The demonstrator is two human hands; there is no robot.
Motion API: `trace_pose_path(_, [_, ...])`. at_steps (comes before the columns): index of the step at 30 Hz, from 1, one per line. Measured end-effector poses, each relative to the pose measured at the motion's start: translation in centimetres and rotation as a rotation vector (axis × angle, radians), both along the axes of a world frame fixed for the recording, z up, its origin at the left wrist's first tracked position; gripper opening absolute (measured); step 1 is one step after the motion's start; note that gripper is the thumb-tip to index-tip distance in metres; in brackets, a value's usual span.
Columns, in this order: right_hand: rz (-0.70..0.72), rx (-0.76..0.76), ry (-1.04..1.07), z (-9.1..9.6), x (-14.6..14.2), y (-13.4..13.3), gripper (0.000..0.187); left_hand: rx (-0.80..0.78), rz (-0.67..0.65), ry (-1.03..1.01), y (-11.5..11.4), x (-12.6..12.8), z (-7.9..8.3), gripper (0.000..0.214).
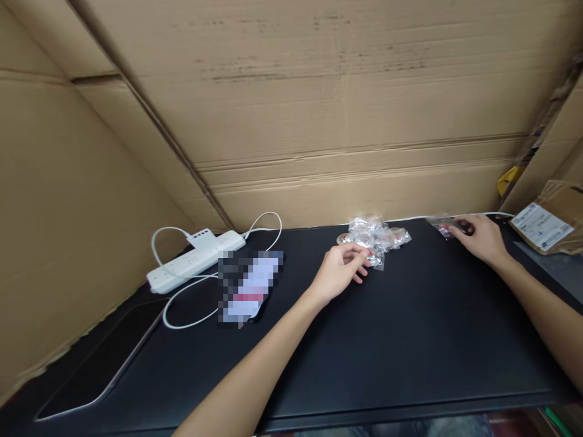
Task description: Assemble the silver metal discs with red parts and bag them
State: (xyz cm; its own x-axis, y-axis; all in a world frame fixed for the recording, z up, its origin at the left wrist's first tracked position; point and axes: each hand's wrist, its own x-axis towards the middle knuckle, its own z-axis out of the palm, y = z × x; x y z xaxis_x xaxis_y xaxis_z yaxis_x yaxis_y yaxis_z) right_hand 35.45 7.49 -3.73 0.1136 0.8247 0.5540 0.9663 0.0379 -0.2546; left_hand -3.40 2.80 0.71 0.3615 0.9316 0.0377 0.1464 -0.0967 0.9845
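My left hand [340,270] reaches across the black table mat [410,340] and pinches the near edge of a heap of small clear plastic bags [374,235] with red bits inside. My right hand [480,238] lies at the far right of the mat, its fingers closed on another small clear bag [444,226]. A small round disc [342,239] peeks out at the left of the heap.
A white power strip [194,261] with white cables [191,303] lies at the far left, a pixelated phone-like object [249,288] beside it. Cardboard walls [319,109] enclose the back and left. A brown parcel with a label [546,227] sits at the right.
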Motion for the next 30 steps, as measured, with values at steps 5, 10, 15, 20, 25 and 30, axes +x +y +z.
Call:
trace_pose_path(5, [0.119, -0.070, -0.112, -0.1, -1.8, -0.2, 0.041, 0.009, -0.008, 0.000, 0.0, 0.1, 0.0, 0.022])
trace_pose_path(10, [0.112, -0.081, -0.182, -0.3, -2.6, -0.1, 0.048, 0.012, -0.015, 0.005, -0.2, 0.2, 0.1, 0.022])
trace_pose_path(15, [0.122, -0.045, -0.142, 0.1, -2.8, -0.5, 0.047, 0.023, -0.014, 0.015, -0.4, 0.2, 0.3, 0.022])
trace_pose_path(20, [0.264, -0.008, 0.090, 1.1, -6.6, -2.0, 0.037, 0.098, -0.013, 0.041, -0.3, 0.1, 0.1, 0.025])
trace_pose_path(25, [0.309, -0.160, 0.412, 1.4, -12.2, -2.4, 0.039, 0.169, -0.020, 0.105, -0.4, 0.1, -0.3, 0.022])
trace_pose_path(30, [0.195, -0.167, 0.551, 1.1, -14.0, -1.1, 0.025, 0.214, -0.052, 0.147, -0.7, 0.4, -0.2, 0.019])
